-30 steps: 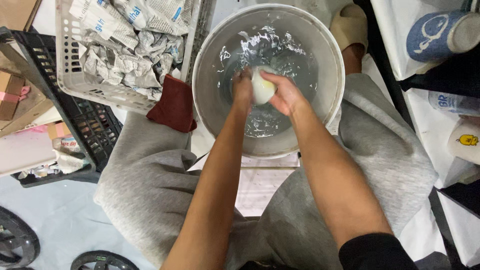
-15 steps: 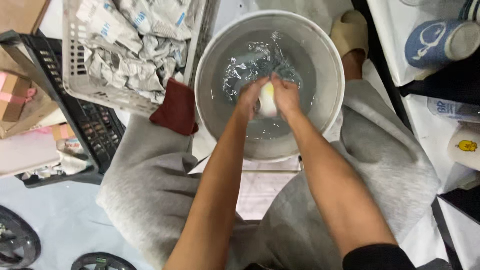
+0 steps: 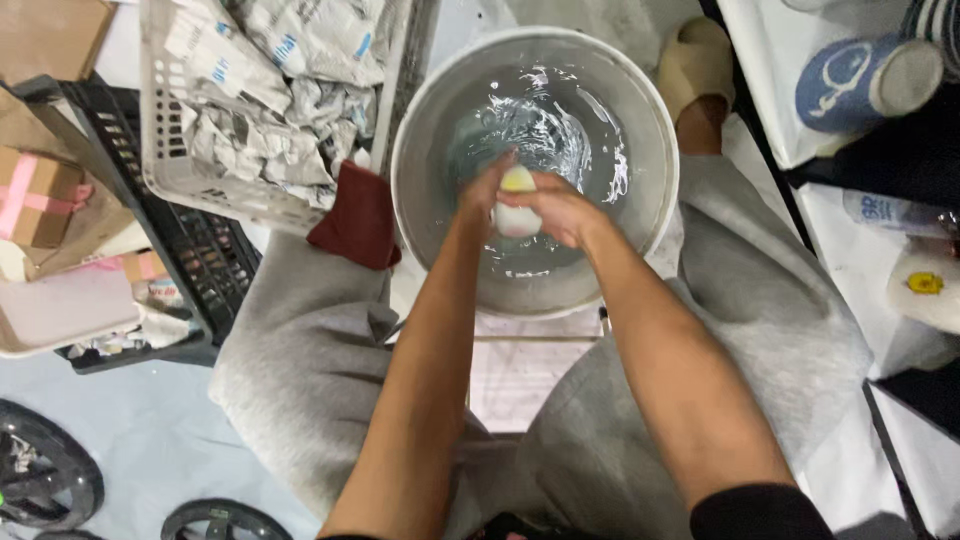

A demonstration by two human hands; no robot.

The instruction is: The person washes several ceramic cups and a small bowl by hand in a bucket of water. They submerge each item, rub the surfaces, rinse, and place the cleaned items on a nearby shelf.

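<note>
Gripping pale cup point(image 3: 517, 205), both hands' fingers clamped | water-filled basin point(image 3: 430, 120) | floor: crates

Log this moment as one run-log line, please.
left hand: on white and yellow cup | right hand: gripping cup | place: over water in white basin | nearby: red cloth

small white-yellow cup point(image 3: 517, 203), held over water-filled basin point(image 3: 430, 120)
</note>
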